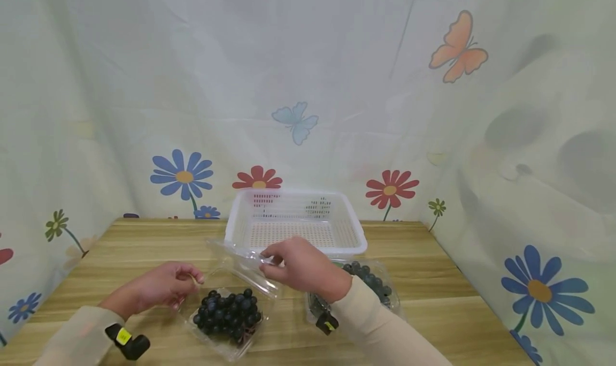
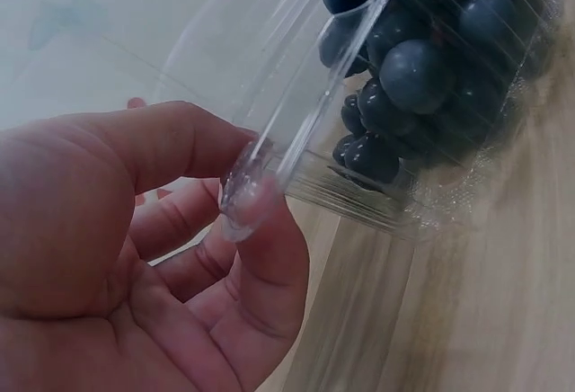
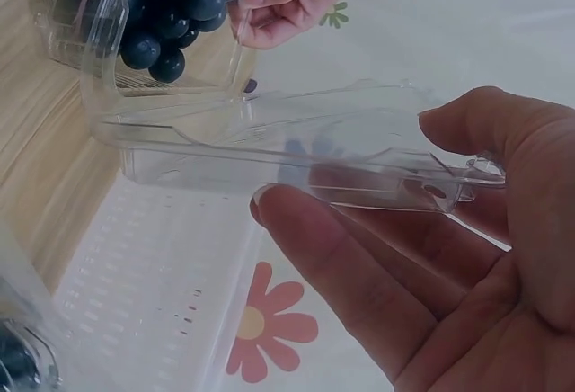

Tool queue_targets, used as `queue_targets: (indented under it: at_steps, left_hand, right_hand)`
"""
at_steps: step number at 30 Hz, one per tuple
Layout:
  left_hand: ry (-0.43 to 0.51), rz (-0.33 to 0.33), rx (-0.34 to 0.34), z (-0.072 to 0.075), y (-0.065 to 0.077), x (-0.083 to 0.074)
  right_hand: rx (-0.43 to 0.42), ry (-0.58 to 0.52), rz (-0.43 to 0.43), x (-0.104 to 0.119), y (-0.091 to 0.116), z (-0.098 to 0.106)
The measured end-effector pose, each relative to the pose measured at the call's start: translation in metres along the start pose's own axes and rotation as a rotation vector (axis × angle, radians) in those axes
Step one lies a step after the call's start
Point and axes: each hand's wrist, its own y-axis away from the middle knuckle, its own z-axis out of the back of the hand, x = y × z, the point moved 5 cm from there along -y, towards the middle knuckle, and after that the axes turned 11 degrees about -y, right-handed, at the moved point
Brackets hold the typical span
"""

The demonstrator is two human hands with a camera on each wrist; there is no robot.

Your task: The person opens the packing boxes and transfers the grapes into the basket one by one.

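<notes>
A clear plastic clamshell box (image 1: 233,352) lies on the table with a bunch of dark grapes (image 1: 226,313) inside. Its hinged transparent lid (image 1: 236,251) is raised and tilts back toward the white basket. At the box's left corner, my left hand (image 1: 161,288) pinches the clear rim between thumb and index finger; the left wrist view shows this pinch (image 2: 247,190) close up. My right hand (image 1: 305,264) holds the lid's free edge, thumb on one side and fingers on the other, as the right wrist view shows with the lid (image 3: 287,154) reaching away from the palm.
Behind the hands stands a white perforated plastic basket (image 1: 363,243). To the right, partly behind my right forearm, sits a second clear box (image 1: 395,302) with dark grapes (image 1: 370,277) in it. A flower-printed curtain (image 1: 337,88) surrounds the wooden table (image 1: 443,302).
</notes>
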Motion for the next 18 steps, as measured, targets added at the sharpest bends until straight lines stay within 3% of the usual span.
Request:
queue_targets:
  at_steps: [13,18]
  left_hand:
    - [-0.109,-0.019,-0.008,0.001,-0.001,-0.006]
    - [-0.143,-0.016,-0.008,0.001,-0.002,-0.011]
  right_hand:
    - [-0.019,-0.055,-0.020,0.001,0.015,0.000]
    - [-0.034,-0.140,-0.070,0.001,0.025,-0.001]
